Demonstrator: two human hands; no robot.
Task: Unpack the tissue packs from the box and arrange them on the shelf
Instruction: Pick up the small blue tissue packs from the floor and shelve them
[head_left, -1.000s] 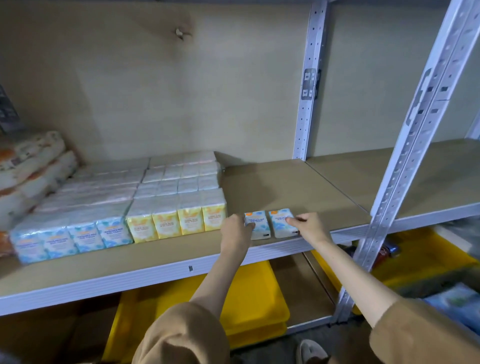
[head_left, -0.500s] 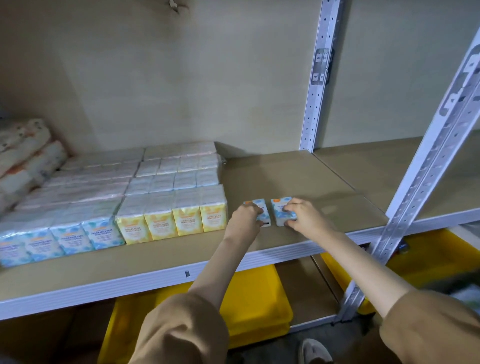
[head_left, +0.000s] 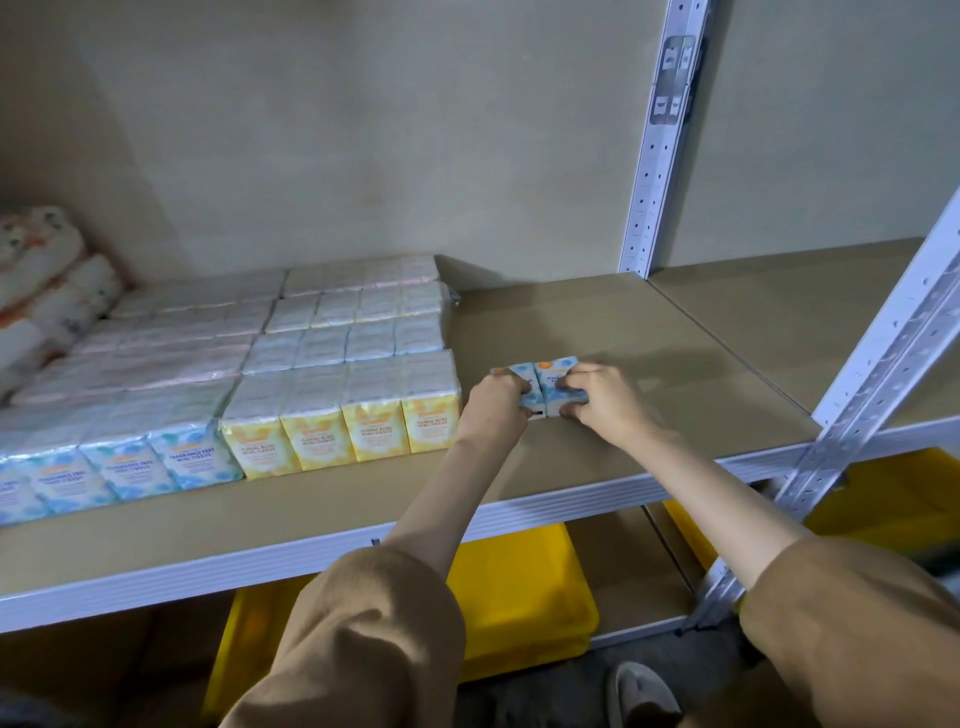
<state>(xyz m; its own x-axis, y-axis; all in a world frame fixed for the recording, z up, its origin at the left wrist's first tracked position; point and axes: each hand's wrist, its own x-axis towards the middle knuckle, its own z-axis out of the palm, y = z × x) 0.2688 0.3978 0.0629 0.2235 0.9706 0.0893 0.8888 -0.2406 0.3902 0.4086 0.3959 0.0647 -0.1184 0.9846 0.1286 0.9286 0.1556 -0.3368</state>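
Two hands (head_left: 493, 405) (head_left: 602, 400) grip touching packs (head_left: 549, 401), open shelf (head_left: 649, 358) rightward.

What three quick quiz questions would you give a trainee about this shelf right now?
1. True or false: the left blue pack and the right blue pack lie far apart on the shelf.
2. Which packs stand nearest the left hand? A: yellow packs. B: red packs. C: green packs.
3. Fill in: the right hand has its grip on the ____ blue pack.

Key: 1 false, they touch side by side. 2 A. 3 right.
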